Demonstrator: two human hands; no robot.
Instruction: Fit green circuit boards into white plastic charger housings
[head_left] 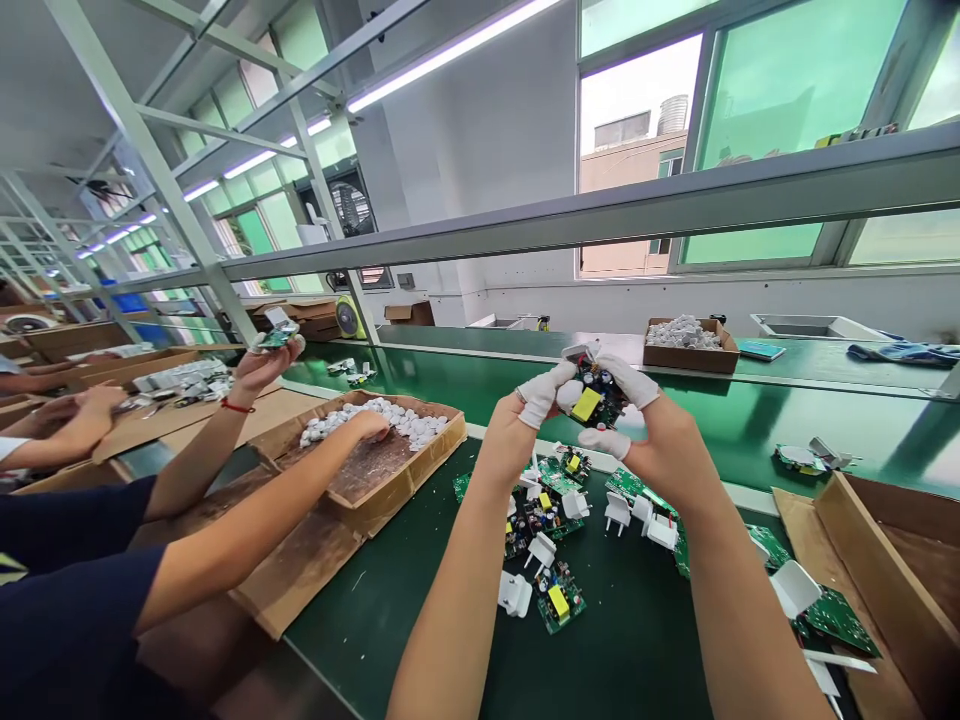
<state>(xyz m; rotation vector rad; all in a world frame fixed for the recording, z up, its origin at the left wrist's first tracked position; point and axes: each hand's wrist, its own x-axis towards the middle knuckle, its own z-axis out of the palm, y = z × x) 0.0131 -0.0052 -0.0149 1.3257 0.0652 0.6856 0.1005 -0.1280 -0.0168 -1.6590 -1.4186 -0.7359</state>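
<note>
My left hand (pixel 546 394) and my right hand (pixel 637 400), both with white coverings on the fingers, hold a circuit board (pixel 598 392) up above the green bench. It carries a yellow block and small dark parts. A white rounded piece (pixel 568 396) shows at its left side; whether it is part of the board's assembly I cannot tell. Below my hands lies a loose pile of circuit boards (pixel 546 512) with white plug pieces. One board with a yellow block (pixel 559 600) lies nearest me, beside a white plug housing (pixel 515 594).
At left, a co-worker's hand (pixel 369 427) reaches into a cardboard tray (pixel 420 478) of white pieces; the other raises a board (pixel 277 335). More boards (pixel 832 620) lie by a cardboard box (pixel 870 560) at right. A small box (pixel 690 360) of white parts stands behind.
</note>
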